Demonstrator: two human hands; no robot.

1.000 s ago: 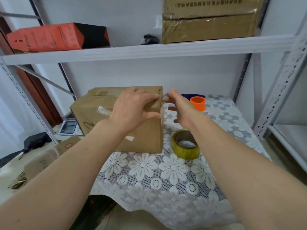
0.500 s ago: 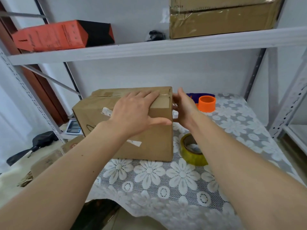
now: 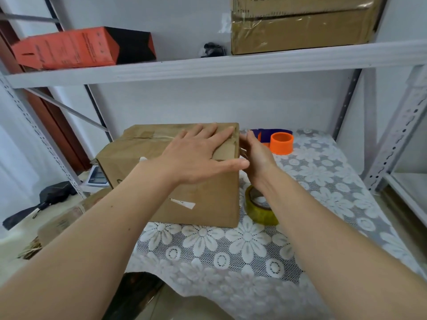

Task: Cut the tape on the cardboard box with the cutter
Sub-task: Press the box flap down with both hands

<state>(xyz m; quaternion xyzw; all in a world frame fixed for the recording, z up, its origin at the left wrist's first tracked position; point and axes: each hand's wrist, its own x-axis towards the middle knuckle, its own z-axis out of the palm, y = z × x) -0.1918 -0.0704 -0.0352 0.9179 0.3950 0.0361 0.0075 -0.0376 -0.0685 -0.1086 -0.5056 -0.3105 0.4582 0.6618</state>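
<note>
A brown cardboard box (image 3: pixel 203 199) stands on the lace tablecloth (image 3: pixel 231 250), with tan tape (image 3: pixel 147 135) along its top seam. My left hand (image 3: pixel 198 155) lies flat on the box's top near the right edge, thumb along the front edge. My right hand (image 3: pixel 256 155) presses its straight fingers against the box's right side, just below the top corner. A blue and orange object (image 3: pixel 270 132) lies behind the box at the back; I cannot tell whether it is the cutter. Neither hand holds a tool.
A yellow tape roll (image 3: pixel 261 211) sits right of the box under my right wrist. An orange ring (image 3: pixel 282 143) stands at the back. The shelf above (image 3: pixel 208 65) carries a red box (image 3: pixel 69 48) and large cartons (image 3: pixel 300 31). A steel post (image 3: pixel 397 135) bounds the right.
My right hand has closed in from beside the box's top right corner and now touches its side. My left hand has flattened on the top, nearer the right edge.
</note>
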